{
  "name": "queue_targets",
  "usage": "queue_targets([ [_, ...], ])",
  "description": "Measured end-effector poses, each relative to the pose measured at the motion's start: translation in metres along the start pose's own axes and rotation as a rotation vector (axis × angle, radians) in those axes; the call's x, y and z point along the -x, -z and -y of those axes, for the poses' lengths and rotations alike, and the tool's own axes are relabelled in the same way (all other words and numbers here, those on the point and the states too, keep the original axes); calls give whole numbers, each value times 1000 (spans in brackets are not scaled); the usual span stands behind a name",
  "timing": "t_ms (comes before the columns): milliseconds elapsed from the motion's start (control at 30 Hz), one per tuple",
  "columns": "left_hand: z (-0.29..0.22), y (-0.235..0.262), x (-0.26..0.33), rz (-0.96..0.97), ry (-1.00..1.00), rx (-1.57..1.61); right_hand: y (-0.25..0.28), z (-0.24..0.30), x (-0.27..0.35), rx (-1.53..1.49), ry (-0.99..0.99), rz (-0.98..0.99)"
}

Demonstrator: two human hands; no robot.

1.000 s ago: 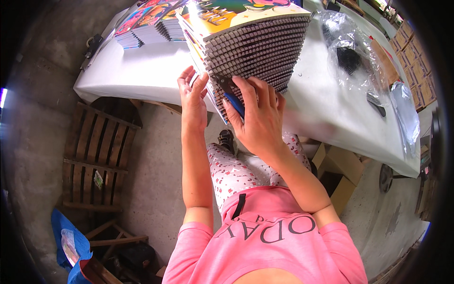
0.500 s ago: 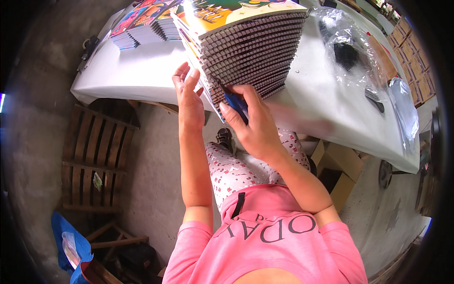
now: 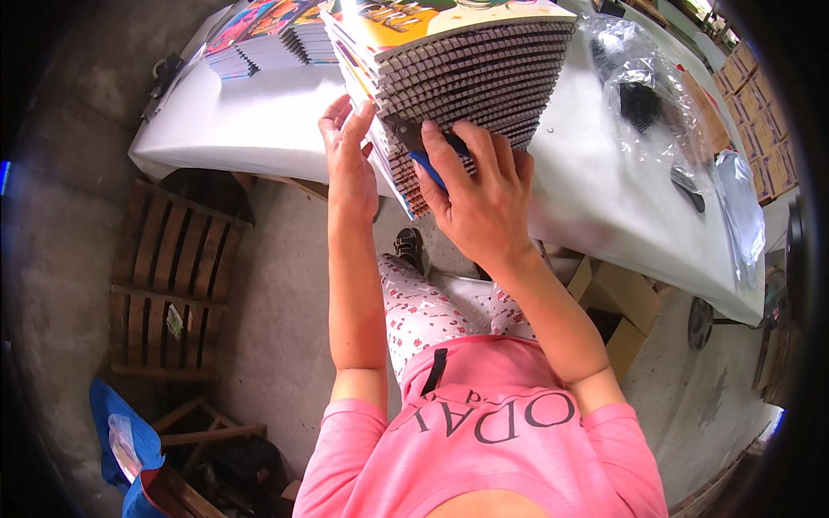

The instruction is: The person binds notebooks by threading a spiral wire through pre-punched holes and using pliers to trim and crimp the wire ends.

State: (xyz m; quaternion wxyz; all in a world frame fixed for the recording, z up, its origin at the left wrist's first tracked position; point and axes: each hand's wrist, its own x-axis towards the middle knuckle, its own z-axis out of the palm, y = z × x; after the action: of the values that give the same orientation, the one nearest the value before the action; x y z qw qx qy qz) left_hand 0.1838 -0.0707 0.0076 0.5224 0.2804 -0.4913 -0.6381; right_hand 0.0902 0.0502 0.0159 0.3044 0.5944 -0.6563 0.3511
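Note:
In front of me, a tall stack of spiral-bound notebooks (image 3: 471, 86) stands near the table's front edge, with the dark coil bindings facing me. My right hand (image 3: 484, 190) is closed round blue-handled pliers (image 3: 429, 169). The dark jaws are up against the coils at the stack's left corner, partly hidden by my fingers. My left hand (image 3: 347, 151) is upright along the stack's left side, fingers apart and slightly bent. Its fingertips are at the page edges; whether they press on them I cannot tell.
More coil-bound books (image 3: 268, 43) lie at the back left of the white-covered table (image 3: 233, 129). To the right are clear plastic wrapping (image 3: 643, 95) and a dark handled object (image 3: 688, 190). A wooden slatted rack (image 3: 168, 281) and an opened carton (image 3: 617, 315) are lower down.
My right hand has turned, its fingers now lying over the pliers, and the jaws have moved up along the coils. My left hand stays by the stack's side.

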Motion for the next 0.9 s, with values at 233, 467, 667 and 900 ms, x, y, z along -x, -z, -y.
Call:
queue_targets([
  [233, 3, 1, 1, -14, -4, 9, 8, 8, -1, -1231, -660, 455],
  [467, -14, -5, 10, -64, -81, -117, 8, 9, 7, -589, -302, 99],
  [667, -18, -10, 8, -51, -102, -126, 8, 3, -1, -214, -139, -18],
  [900, -12, -8, 6, -24, -79, -85, 7, 6, -4, -332, -181, 71],
])
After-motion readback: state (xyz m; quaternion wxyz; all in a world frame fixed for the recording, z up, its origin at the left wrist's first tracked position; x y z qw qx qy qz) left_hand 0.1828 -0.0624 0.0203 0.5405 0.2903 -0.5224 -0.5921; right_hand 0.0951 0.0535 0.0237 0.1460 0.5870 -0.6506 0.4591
